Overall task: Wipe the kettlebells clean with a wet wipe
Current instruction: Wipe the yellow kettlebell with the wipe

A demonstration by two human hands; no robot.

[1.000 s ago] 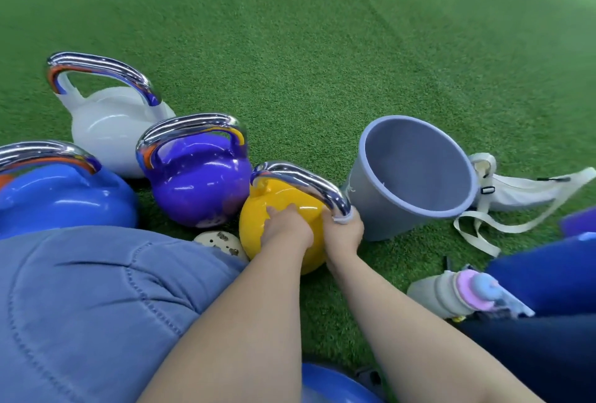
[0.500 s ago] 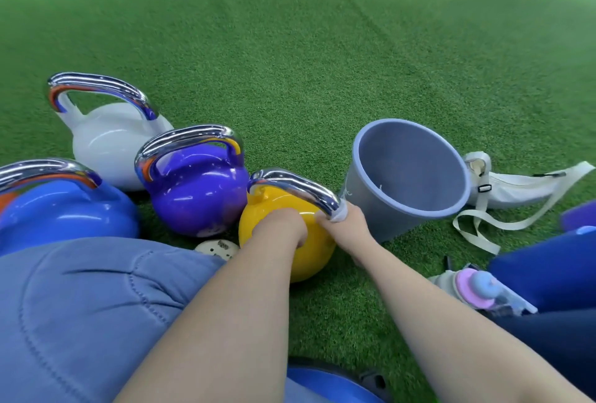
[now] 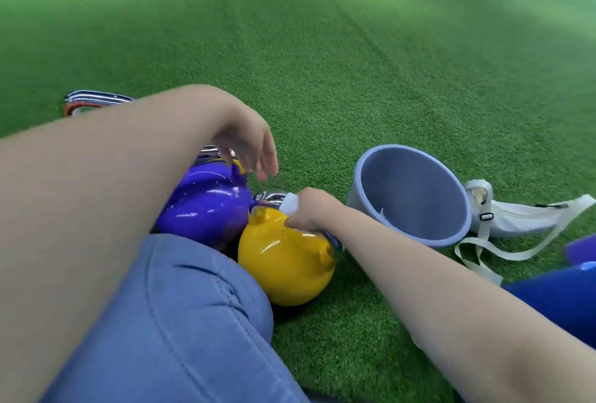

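The right hand pinches the wet wipe on the yellow kettlebell's slick chrome handle — heavy, glossy — left hand hanging spread.

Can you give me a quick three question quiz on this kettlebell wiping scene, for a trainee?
1. True or false: the left hand grips the yellow kettlebell.
2. Which hand holds the white wipe? A) left B) right C) neither
3. Fill the gap: the grey bucket lies tipped on the green ____.

Key
1. False. The left hand hangs with relaxed fingers above the purple kettlebell, holding nothing.
2. B. The right hand holds the wipe on the yellow kettlebell's chrome handle.
3. Turf. The bucket's open mouth faces the camera, and a white strap bag lies beside it.
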